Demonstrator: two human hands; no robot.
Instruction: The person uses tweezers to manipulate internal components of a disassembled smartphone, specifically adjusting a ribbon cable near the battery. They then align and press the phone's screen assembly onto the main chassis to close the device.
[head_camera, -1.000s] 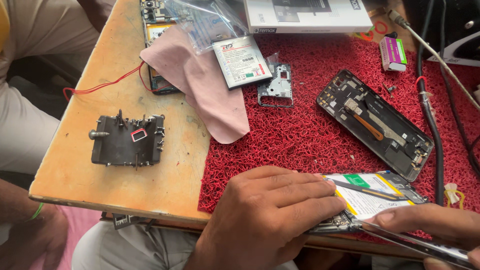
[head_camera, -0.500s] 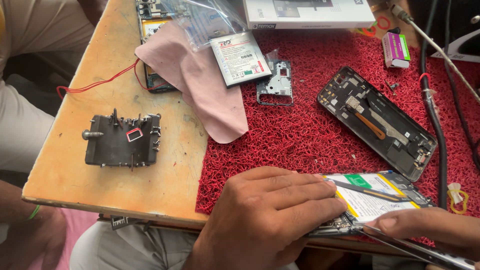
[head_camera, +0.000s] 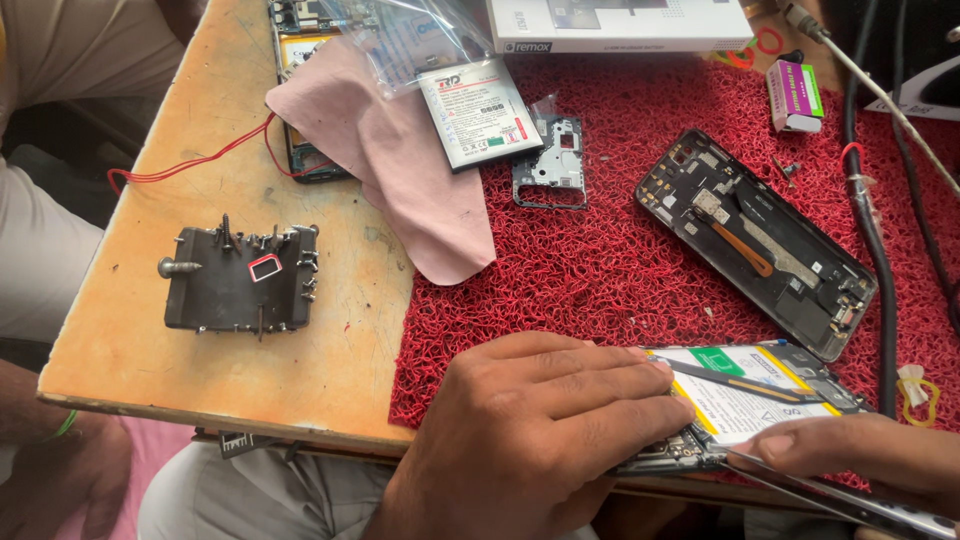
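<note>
Little has shifted since the earlier frames: both hands stay planted while the view drifts slightly. From the head camera, the left hand (head_camera: 530, 440) lies flat, fingers together, pinning the opened phone (head_camera: 745, 405) beneath its fingertips. The right hand (head_camera: 860, 455), just beyond it, pinches slim tweezers (head_camera: 850, 500). Phone looks thin, light and fragile; best steadied by its edges, clear of the battery.

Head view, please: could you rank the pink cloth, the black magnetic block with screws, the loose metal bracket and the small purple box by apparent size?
Largest to smallest:
1. Pink cloth
2. Black magnetic block
3. Metal bracket
4. Purple box
The box lies farther from the camera than the bracket, so that last pair is unsure.
</note>
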